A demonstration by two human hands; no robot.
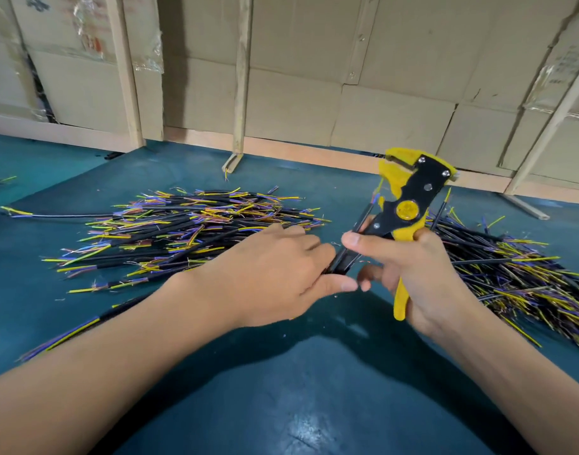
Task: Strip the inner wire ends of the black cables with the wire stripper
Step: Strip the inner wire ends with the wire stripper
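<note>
Fingers of the right hand (409,267) grip the yellow wire stripper (407,208), head pointing toward the upper frame, right of centre. Left hand (278,270) pinches a black cable (363,221) slanting up-right toward the stripper. Cable piles (189,231) lie on the worktop (281,389).
</note>
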